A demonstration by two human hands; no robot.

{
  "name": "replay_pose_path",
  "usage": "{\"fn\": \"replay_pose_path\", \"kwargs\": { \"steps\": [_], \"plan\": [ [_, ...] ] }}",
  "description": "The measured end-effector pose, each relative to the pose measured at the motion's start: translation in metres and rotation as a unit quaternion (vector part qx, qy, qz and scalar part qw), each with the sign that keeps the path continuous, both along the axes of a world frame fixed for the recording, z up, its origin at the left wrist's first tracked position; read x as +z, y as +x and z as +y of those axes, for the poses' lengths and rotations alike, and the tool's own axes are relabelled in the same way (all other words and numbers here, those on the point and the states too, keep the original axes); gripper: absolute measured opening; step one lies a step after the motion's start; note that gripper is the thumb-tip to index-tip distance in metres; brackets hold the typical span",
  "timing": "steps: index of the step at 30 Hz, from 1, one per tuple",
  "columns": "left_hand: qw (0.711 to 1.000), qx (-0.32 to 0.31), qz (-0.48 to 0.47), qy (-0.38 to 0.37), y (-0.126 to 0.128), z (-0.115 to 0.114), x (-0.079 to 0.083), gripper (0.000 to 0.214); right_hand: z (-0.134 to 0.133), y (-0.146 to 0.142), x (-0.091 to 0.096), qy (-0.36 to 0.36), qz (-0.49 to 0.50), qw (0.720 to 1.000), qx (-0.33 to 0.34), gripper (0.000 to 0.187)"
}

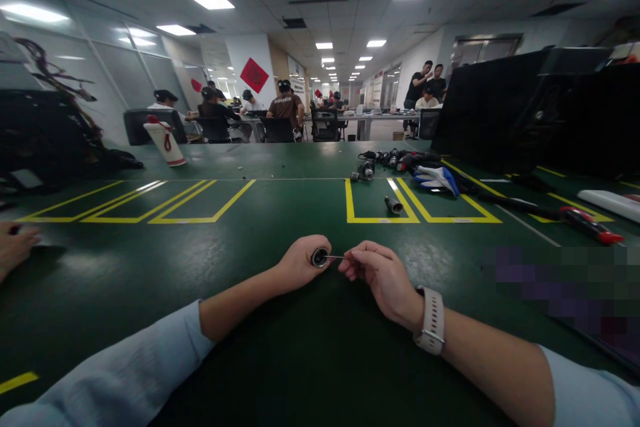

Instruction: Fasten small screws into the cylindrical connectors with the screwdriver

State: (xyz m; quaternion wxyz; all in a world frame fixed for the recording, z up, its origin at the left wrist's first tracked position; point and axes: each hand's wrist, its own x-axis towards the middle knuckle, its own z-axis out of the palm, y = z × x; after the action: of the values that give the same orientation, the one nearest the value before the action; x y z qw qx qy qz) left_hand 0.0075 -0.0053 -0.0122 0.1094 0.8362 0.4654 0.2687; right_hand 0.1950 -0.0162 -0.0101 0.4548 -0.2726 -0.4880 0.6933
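Connector [319, 257], round, black, silver-rimmed, gripped in left hand [299, 265]; right hand [383, 279] pinches thin pin [337, 257].

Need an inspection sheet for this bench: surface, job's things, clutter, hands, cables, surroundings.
Surface: green mat with yellow marked boxes; a patch at the right is blurred out.
Job's things: round black connector; thin metal pin meeting its open end.
Clutter: metal sleeve lying in a yellow box; pile of connectors; blue and white glove; red-handled tool; white bottle.
Grippers: left hand closed on the round black connector; right hand pinching the thin metal pin, watch on its wrist.
Cables: wire bundle above the black bag, far left.
Surroundings: another person's hand at the left edge; seated people at far tables; black cases on the right.
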Motion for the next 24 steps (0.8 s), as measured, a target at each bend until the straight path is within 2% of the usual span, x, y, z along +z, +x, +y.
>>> {"fn": "replay_pose_path", "kwargs": {
  "steps": [3,6,7,9,12,14,16,18,20,24],
  "plan": [
    [1.000,0.004,0.003,0.007,0.000,0.000,-0.002,0.008,-0.007,0.002,0.003,0.120,-0.072,0.990,-0.034,0.014],
    [0.999,0.008,0.031,0.029,0.001,0.000,-0.003,0.007,-0.013,0.002,0.006,0.212,-0.174,0.960,-0.064,0.015],
    [0.999,0.007,0.039,0.034,0.001,0.000,-0.004,0.007,-0.014,0.002,0.006,0.217,-0.187,0.956,-0.065,0.016],
    [0.998,0.007,0.042,0.037,0.001,-0.001,-0.003,0.007,-0.013,0.001,0.006,0.190,-0.165,0.966,-0.054,0.016],
    [1.000,0.005,0.014,0.024,0.000,-0.001,-0.001,0.008,-0.007,0.000,0.003,0.083,-0.064,0.994,-0.024,0.014],
    [1.000,-0.005,-0.005,0.011,-0.001,-0.001,0.000,0.009,-0.003,-0.001,0.000,0.017,-0.013,1.000,-0.012,0.012],
    [1.000,-0.010,-0.016,0.003,-0.001,-0.001,0.000,0.009,-0.001,-0.002,-0.001,-0.014,0.006,1.000,-0.008,0.011],
    [1.000,-0.006,-0.020,0.002,0.000,-0.001,0.000,0.009,-0.002,-0.002,-0.002,-0.001,0.007,1.000,-0.013,0.011],
    [1.000,0.003,-0.014,0.006,0.000,-0.001,-0.001,0.009,-0.005,-0.001,0.000,0.056,-0.021,0.998,-0.033,0.013],
    [0.999,0.015,0.024,0.028,0.002,-0.001,-0.002,0.007,-0.014,0.002,0.006,0.187,-0.156,0.967,-0.074,0.016]
  ]
}}
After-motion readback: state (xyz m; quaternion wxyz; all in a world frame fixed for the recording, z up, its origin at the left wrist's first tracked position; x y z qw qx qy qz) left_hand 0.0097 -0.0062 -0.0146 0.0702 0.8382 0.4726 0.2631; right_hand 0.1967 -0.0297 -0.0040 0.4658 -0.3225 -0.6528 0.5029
